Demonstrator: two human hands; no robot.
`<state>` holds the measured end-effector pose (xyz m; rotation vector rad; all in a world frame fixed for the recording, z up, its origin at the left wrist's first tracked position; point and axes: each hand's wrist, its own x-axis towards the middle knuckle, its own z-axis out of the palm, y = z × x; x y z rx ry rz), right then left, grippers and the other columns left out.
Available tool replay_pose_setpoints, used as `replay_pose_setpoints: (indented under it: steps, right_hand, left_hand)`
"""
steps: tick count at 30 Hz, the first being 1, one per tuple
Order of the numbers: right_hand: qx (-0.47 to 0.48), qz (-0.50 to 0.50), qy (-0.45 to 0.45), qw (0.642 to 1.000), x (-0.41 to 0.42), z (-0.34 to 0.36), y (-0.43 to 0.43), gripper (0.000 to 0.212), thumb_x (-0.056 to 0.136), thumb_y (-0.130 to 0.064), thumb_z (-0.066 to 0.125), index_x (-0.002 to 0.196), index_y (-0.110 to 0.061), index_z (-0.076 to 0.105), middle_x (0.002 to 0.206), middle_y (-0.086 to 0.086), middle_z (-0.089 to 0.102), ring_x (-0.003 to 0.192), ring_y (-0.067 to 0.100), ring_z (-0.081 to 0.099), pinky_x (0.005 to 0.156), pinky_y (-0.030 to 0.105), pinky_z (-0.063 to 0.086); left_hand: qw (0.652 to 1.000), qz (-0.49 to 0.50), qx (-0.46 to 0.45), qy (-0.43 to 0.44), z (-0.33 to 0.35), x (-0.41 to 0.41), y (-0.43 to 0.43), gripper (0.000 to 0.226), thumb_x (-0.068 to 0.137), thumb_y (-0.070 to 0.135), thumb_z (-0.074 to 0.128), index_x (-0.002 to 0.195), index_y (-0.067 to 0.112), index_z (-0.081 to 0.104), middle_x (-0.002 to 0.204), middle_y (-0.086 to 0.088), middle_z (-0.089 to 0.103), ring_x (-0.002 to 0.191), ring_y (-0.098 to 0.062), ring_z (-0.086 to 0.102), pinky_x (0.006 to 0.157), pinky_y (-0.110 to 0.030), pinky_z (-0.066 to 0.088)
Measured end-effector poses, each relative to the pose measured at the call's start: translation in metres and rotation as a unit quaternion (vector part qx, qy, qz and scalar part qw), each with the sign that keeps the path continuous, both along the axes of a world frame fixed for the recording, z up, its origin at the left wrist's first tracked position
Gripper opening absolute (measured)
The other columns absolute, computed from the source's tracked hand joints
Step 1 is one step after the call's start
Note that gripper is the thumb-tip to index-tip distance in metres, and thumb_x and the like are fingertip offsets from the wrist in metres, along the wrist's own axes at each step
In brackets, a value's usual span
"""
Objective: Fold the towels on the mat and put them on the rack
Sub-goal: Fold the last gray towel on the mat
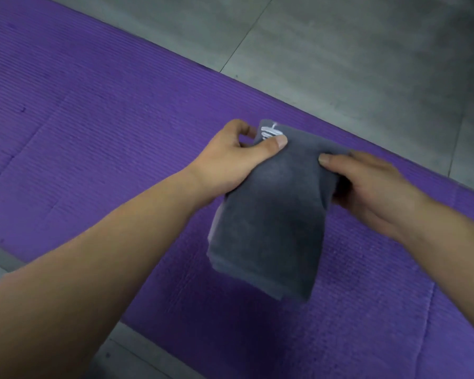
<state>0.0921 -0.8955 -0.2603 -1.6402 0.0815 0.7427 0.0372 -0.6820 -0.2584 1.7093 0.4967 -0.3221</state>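
A dark grey folded towel (pixel 268 222) with a white embroidered mark near its top corner hangs just above the purple mat (pixel 93 138). My left hand (pixel 236 157) pinches its upper left edge, thumb on top beside the white mark. My right hand (pixel 367 181) grips the upper right edge, thumb on the cloth and fingers curled beneath. The towel's lower end droops toward me, folded in several layers. No rack is in view.
The mat runs diagonally from the upper left to the lower right. Grey tiled floor (pixel 340 50) lies beyond its far edge, and a strip of floor (pixel 137 351) shows at the lower left.
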Motion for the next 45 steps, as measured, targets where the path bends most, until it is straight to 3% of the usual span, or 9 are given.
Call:
replay_pose_setpoints:
  steps: [5,12,15,21,26,30,33,40,45]
  right_hand:
    - [-0.099,-0.096,0.032,0.990,0.014,-0.081,0.012,0.023,0.099,-0.029,0.063,0.118,-0.016,0.058,0.114,0.007,0.071,0.095,0.023,0.072,0.068,0.035,0.059]
    - [-0.208,-0.043,-0.066,0.975,-0.005,-0.092,0.009,0.063,0.074,-0.055,0.077,0.126,-0.033,0.051,0.113,-0.013,0.066,0.101,0.007,0.067,0.093,0.035,0.056]
    - [-0.273,-0.058,-0.068,0.958,-0.019,-0.082,0.006,0.089,0.066,-0.068,0.075,0.137,-0.028,0.041,0.119,-0.006,0.061,0.102,0.017,0.067,0.092,0.040,0.056]
    - [-0.244,-0.021,-0.073,0.967,-0.044,-0.069,0.006,0.068,0.078,-0.047,0.082,0.129,-0.025,0.042,0.092,-0.004,0.069,0.082,0.010,0.071,0.072,0.032,0.061]
    - [-0.295,0.050,-0.105,0.948,-0.045,-0.073,0.002,0.098,0.076,-0.048,0.083,0.151,-0.031,0.023,0.128,-0.006,0.054,0.104,0.009,0.061,0.077,0.022,0.048]
    - [-0.335,0.153,-0.322,0.872,-0.037,-0.070,0.004,0.081,0.090,-0.053,0.061,0.157,-0.037,0.019,0.162,-0.005,0.015,0.148,0.020,0.016,0.113,0.036,0.029]
    - [-0.332,0.268,-0.358,0.831,-0.026,-0.081,0.013,0.066,0.101,-0.051,0.036,0.160,-0.037,0.011,0.168,-0.013,-0.010,0.154,0.014,-0.015,0.124,0.044,0.009]
    - [-0.431,0.352,-0.384,0.736,-0.026,-0.114,0.007,0.068,0.101,-0.056,0.012,0.160,-0.028,-0.005,0.167,-0.002,-0.023,0.150,0.021,-0.030,0.124,0.045,-0.006]
    - [-0.296,0.285,-0.321,0.853,-0.015,-0.114,0.006,0.059,0.104,-0.046,0.035,0.159,-0.030,0.022,0.169,-0.009,-0.004,0.154,0.013,-0.016,0.125,0.041,0.002]
  left_hand:
    - [0.995,0.079,0.040,0.045,-0.078,0.016,-0.011,0.057,0.081,0.044,0.082,0.120,0.018,0.049,0.100,0.005,0.063,0.096,-0.014,0.066,0.085,-0.032,0.055]
    - [0.967,-0.073,0.222,0.098,-0.081,-0.008,0.001,0.037,0.088,0.053,0.066,0.078,0.018,0.061,0.077,0.002,0.065,0.074,-0.019,0.062,0.067,-0.032,0.048]
    - [0.971,-0.083,0.199,0.107,-0.077,-0.020,0.003,0.034,0.093,0.046,0.064,0.073,0.019,0.056,0.071,0.004,0.060,0.068,-0.016,0.057,0.059,-0.028,0.041]
    - [0.980,-0.082,0.152,0.095,-0.072,-0.022,-0.002,0.023,0.102,0.038,0.056,0.094,0.017,0.050,0.086,-0.001,0.060,0.074,-0.023,0.066,0.061,-0.037,0.058]
    - [0.977,-0.083,0.077,0.179,-0.065,-0.038,-0.007,0.025,0.104,0.040,0.051,0.098,0.016,0.049,0.091,-0.006,0.064,0.060,-0.028,0.074,0.062,-0.038,0.064]
    - [0.946,-0.126,0.280,0.104,-0.070,-0.036,-0.008,0.044,0.097,0.050,0.055,0.124,0.017,0.046,0.117,-0.009,0.061,0.102,-0.032,0.068,0.090,-0.044,0.055]
    - [0.914,-0.179,0.358,-0.059,-0.081,-0.030,-0.015,0.073,0.099,0.043,0.053,0.158,0.018,0.019,0.164,-0.014,0.019,0.151,-0.031,0.021,0.121,-0.044,0.025]
    - [0.886,-0.279,0.363,-0.067,-0.125,-0.040,-0.025,0.075,0.103,0.050,0.022,0.159,0.018,-0.014,0.165,-0.006,-0.030,0.156,-0.021,-0.015,0.127,-0.043,-0.003]
    - [0.923,-0.212,0.316,-0.051,-0.115,-0.026,-0.021,0.087,0.096,0.047,0.051,0.162,0.019,0.000,0.170,-0.006,-0.002,0.155,-0.025,0.010,0.125,-0.045,0.013]
